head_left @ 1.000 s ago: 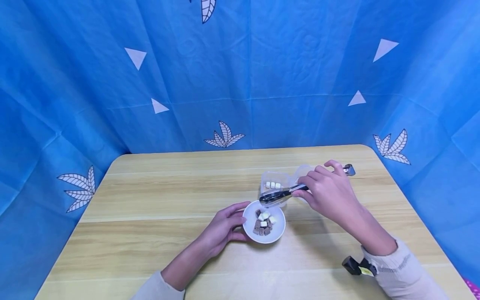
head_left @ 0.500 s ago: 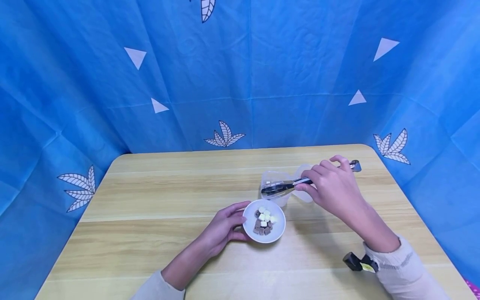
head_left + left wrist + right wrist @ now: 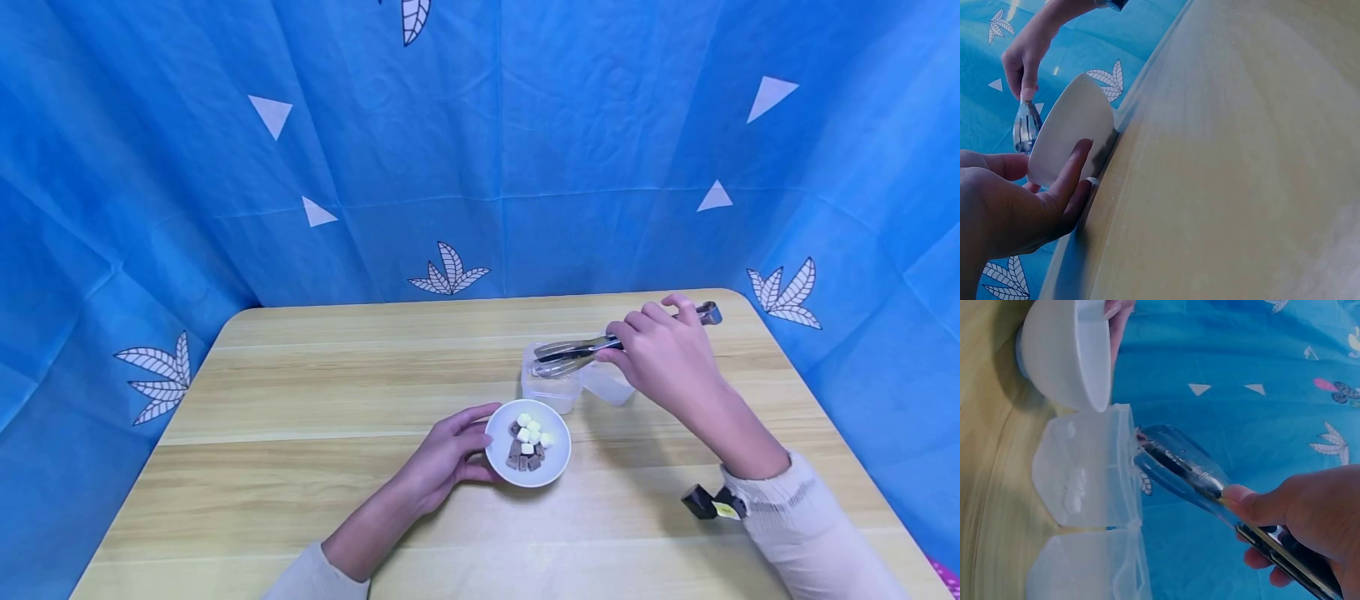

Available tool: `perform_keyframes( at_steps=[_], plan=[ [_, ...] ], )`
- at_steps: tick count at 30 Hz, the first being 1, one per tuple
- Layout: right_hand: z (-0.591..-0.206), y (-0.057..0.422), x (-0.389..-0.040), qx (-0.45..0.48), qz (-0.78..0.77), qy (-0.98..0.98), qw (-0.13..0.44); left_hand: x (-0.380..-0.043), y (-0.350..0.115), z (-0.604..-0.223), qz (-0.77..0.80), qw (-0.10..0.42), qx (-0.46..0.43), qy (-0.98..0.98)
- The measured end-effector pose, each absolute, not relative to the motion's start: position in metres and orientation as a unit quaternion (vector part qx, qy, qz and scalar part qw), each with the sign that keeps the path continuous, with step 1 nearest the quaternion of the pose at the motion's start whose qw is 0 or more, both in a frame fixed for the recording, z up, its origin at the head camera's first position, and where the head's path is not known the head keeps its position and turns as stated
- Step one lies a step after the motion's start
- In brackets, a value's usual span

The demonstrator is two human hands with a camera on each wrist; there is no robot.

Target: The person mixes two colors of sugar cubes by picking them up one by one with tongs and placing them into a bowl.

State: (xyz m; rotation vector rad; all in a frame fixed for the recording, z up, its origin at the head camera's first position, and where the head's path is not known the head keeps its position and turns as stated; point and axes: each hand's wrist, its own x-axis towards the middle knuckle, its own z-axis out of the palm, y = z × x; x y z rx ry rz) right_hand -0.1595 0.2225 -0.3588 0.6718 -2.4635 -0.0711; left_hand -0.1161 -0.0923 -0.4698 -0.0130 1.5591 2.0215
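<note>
On the left, my left hand (image 3: 457, 454) grips the side of a white bowl (image 3: 553, 468), its thumb at the rim. The bowl holds several brown cubes (image 3: 522, 458) and several small white cubes (image 3: 527, 435). My right hand (image 3: 663, 354) grips metal tongs (image 3: 576, 355) by their middle. The tips of the tongs are spread a little apart over the opening of a clear plastic box (image 3: 551, 402), just behind the bowl. White pieces (image 3: 1074, 490) show through the wall of the box in the right wrist view. Nothing clearly shows between the tips.
A clear lid (image 3: 611, 386) lies right beside the box, under the tongs. All of it stands on a wooden table (image 3: 300, 433), with a blue patterned curtain (image 3: 465, 150) behind. A black device (image 3: 712, 502) is worn at the right wrist.
The tongs have gone from over the bowl's far rim back and up over the box. One more white cube shows in the bowl. The left hand and the bowl have stayed put.
</note>
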Motion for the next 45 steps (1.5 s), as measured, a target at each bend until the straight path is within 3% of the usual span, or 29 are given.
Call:
perform_keyframes(
  at_steps=[20, 35, 45],
  plan=[
    [-0.368, 0.193, -0.175, 0.309, -0.129, -0.896, 0.291, -0.116, -0.093, -0.47, 0.759, 0.287, -0.004, 0.584],
    [-0.363, 0.17, -0.177, 0.305, -0.174, -0.916, 0.194, -0.115, -0.092, -0.47, 0.759, 0.286, 0.001, 0.585],
    [-0.365, 0.153, -0.171, 0.319, -0.216, -0.888, 0.251, -0.116, -0.093, -0.47, 0.761, 0.286, 0.001, 0.582]
  ],
)
